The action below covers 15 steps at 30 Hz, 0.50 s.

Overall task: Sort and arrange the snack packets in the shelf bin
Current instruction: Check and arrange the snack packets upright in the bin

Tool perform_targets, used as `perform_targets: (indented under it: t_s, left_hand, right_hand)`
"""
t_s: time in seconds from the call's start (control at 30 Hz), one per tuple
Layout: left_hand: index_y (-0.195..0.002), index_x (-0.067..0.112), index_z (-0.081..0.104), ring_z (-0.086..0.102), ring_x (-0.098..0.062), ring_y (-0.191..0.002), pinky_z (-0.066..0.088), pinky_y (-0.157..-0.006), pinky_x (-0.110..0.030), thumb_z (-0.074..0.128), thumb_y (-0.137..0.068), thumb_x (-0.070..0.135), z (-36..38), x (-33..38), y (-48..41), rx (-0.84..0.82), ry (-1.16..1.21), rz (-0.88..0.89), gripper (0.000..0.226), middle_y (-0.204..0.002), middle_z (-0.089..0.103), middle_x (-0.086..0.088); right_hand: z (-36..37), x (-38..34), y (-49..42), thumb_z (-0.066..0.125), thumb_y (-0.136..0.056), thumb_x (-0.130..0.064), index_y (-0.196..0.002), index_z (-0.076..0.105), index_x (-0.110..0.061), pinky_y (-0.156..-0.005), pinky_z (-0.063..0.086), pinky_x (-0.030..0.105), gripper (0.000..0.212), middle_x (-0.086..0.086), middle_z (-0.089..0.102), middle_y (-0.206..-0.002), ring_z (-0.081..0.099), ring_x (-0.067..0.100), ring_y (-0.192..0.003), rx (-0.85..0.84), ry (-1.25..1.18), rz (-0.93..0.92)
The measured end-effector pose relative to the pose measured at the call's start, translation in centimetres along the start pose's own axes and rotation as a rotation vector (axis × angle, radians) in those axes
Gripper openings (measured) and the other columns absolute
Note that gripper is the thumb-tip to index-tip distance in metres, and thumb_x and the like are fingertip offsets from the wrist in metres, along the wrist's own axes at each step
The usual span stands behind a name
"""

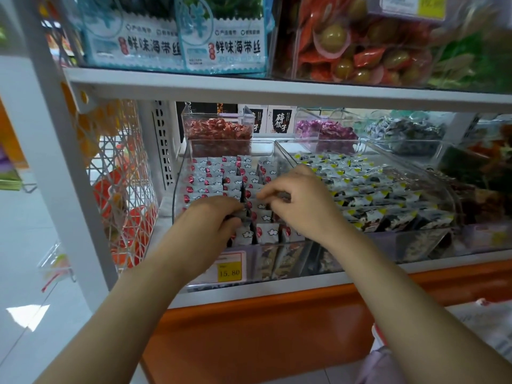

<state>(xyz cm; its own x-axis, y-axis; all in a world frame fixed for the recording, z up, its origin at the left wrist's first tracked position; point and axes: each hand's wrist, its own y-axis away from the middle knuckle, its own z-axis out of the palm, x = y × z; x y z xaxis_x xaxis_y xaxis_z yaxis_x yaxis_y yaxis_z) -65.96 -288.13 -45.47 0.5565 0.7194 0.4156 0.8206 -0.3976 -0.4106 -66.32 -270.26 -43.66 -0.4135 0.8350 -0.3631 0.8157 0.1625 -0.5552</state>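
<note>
Two hands line up snack packets [266, 232] in a clear shelf bin [181, 173].

Head view: the left hand [213, 217] curls its fingers around upright packets near the bin's front, seemingly to steady the row. The right hand [299, 200] pinches one packet between thumb and fingertips at mid-bin. The packets are small and grey-white, printed with clouds and red dots, and stand in files above a yellow price tag [229, 271].

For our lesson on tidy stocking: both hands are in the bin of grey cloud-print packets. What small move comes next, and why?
Probably turn the edge-on packets that the left hand grips face-forward into the rows: neighbouring packets face front. The right hand pinches another packet.
</note>
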Motion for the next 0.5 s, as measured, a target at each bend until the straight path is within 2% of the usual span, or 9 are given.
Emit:
perform_targets:
  t_s: [0.03, 0.1, 0.2, 0.27, 0.3, 0.4, 0.5]
  left_hand:
    - [-0.118, 0.018, 0.06, 0.051, -0.011, -0.088, 0.034, -0.066, -0.02, 0.049, -0.095, 0.018, 0.0, 0.0, 0.0, 0.007, 0.003, 0.002, 0.026, -0.109, 0.062, -0.001]
    - [-0.119, 0.019, 0.06, 0.051, -0.011, -0.086, 0.034, -0.061, -0.018, 0.049, -0.094, 0.017, 0.0, 0.1, 0.0, 0.016, 0.012, 0.002, 0.027, -0.109, 0.062, -0.001]
    - [-0.118, 0.018, 0.061, 0.052, -0.011, -0.087, 0.036, -0.065, -0.009, 0.05, -0.094, 0.015, 0.0, 0.0, -0.2, 0.037, 0.025, 0.012, 0.026, -0.11, 0.063, -0.001]
    - [-0.121, 0.019, 0.06, 0.049, -0.007, -0.092, 0.033, -0.068, 0.0, 0.05, -0.094, 0.014, 0.1, 0.0, -0.3, 0.068, 0.038, 0.022, 0.029, -0.116, 0.062, 0.001]
    - [-0.123, 0.019, 0.059, 0.05, -0.007, -0.096, 0.032, -0.069, 0.0, 0.05, -0.094, 0.014, 0.1, 0.1, -0.3, 0.085, 0.048, 0.017, 0.031, -0.119, 0.061, 0.002]
    - [-0.126, 0.02, 0.056, 0.051, -0.012, -0.108, 0.031, -0.078, -0.009, 0.049, -0.095, 0.016, 0.1, 0.2, -0.6, 0.144, 0.085, -0.021, 0.033, -0.125, 0.058, 0.002]
    - [-0.126, 0.019, 0.056, 0.048, -0.007, -0.103, 0.03, -0.07, -0.002, 0.05, -0.095, 0.019, 0.1, 0.3, -0.7, 0.2, 0.115, -0.024, 0.032, -0.124, 0.056, 0.002]
  right_hand:
    - [0.0, 0.1, -0.5, 0.062, -0.084, -0.013, -0.097, 0.074, -0.023, -0.069, 0.025, 0.024, 0.02, -0.019, 0.061, -0.083, 0.034, 0.006, -0.091, -0.019, 0.029, -0.008]
    - [0.0, 0.4, -1.3, 0.066, -0.083, -0.022, -0.096, 0.073, -0.025, -0.071, 0.024, 0.026, 0.015, -0.01, 0.066, -0.09, 0.034, 0.009, -0.093, -0.096, 0.119, -0.031]
    - [0.3, 0.5, -1.6, 0.071, -0.078, -0.038, -0.085, 0.073, -0.028, -0.074, 0.024, 0.029, 0.013, -0.013, 0.055, -0.082, 0.033, 0.012, -0.093, -0.206, 0.242, -0.076]
    - [0.4, 0.5, -1.5, 0.072, -0.077, -0.04, -0.08, 0.072, -0.028, -0.077, 0.023, 0.03, 0.013, -0.014, 0.05, -0.08, 0.027, 0.008, -0.092, -0.237, 0.289, -0.1]
    - [0.4, 0.5, -1.5, 0.072, -0.077, -0.039, -0.079, 0.071, -0.027, -0.077, 0.022, 0.03, 0.012, -0.015, 0.05, -0.08, 0.027, 0.007, -0.091, -0.235, 0.285, -0.103]
    - [-0.3, 0.5, -1.5, 0.071, -0.079, -0.032, -0.076, 0.067, -0.024, -0.073, 0.026, 0.024, 0.01, -0.017, 0.051, -0.075, 0.038, 0.003, -0.082, -0.184, 0.064, -0.043]
    - [-1.5, 0.5, -0.7, 0.066, -0.085, -0.018, -0.076, 0.062, -0.019, -0.064, 0.037, 0.007, 0.01, -0.015, 0.056, -0.075, 0.05, -0.006, -0.071, -0.103, -0.285, 0.047]
